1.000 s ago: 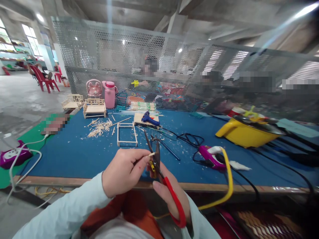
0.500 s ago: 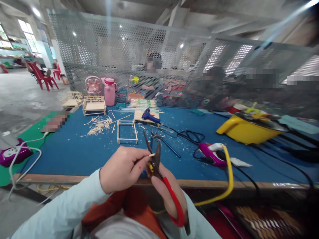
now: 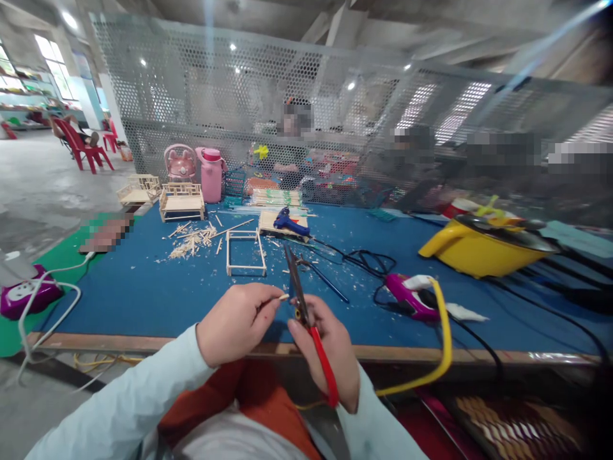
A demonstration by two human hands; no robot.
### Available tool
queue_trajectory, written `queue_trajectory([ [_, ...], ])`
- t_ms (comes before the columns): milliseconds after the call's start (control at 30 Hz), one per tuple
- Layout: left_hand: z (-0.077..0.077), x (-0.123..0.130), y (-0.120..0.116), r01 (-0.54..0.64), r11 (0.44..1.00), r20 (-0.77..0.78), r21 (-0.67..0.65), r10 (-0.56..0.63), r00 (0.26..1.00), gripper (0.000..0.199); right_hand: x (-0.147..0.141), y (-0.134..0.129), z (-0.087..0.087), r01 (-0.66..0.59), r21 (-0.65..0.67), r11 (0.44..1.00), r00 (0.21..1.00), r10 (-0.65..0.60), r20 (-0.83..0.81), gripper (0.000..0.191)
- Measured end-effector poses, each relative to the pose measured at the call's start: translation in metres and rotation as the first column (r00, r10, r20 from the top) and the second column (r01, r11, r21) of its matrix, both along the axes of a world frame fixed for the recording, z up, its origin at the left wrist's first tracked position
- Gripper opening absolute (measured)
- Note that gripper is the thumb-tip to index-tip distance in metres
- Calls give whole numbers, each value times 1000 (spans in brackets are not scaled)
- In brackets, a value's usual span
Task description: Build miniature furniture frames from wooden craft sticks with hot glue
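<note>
Stick (image 3: pixel 284 297): tip showing from left hand's (image 3: pixel 239 322) closed pinch, over table (image 3: pixel 143 300).
Scissors (image 3: pixel 297 287): blades nearly together, just right of stick; best kept square to it, clear of pinch.
Right hand (image 3: pixel 338 342): curled around red handle (image 3: pixel 324 365).

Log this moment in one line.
left hand: pinching short wooden stick | right hand: holding red-handled scissors | stick: clear of blades | blue table: stick frame, stick pile
</note>
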State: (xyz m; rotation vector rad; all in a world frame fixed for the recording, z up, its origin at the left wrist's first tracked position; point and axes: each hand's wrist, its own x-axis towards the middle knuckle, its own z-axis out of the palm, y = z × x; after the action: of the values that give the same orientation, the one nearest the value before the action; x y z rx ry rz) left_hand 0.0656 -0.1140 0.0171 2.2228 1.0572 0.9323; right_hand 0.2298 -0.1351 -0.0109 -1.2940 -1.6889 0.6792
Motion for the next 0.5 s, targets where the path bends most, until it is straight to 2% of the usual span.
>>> queue_trajectory([
  [67, -12, -4, 0, -29, 999, -79, -28, 27, 996, 31, 19, 7, 1, 94, -23, 995, 994, -93, 55, 33],
  [133, -24, -9, -1, -35, 998, -146, -56, 26, 989, 35, 48, 15, -1, 195, -39, 980, 966, -185, 180, 31],
  [200, -34, -14, -3, -27, 996, -155, -88, 13, 988, 35, 82, 24, -8, 317, 9, 948, 881, -297, 369, 32],
  [267, -40, -17, -4, -11, 994, -121, -107, -2, 993, 32, 117, 37, -15, 404, 150, 902, 746, -420, 518, 33],
  [300, -42, -18, -3, -3, 994, -97, -105, -7, 995, 30, 133, 45, -17, 396, 203, 895, 688, -436, 580, 33],
  [400, -45, -19, 1, -8, 998, -35, -58, 6, 999, 25, 162, 72, -16, 256, 196, 946, 574, -312, 757, 29],
  [500, -46, -19, 8, -27, 1000, -21, -2, 27, 999, 22, 154, 84, -3, 167, 260, 951, 444, -307, 841, 26],
])
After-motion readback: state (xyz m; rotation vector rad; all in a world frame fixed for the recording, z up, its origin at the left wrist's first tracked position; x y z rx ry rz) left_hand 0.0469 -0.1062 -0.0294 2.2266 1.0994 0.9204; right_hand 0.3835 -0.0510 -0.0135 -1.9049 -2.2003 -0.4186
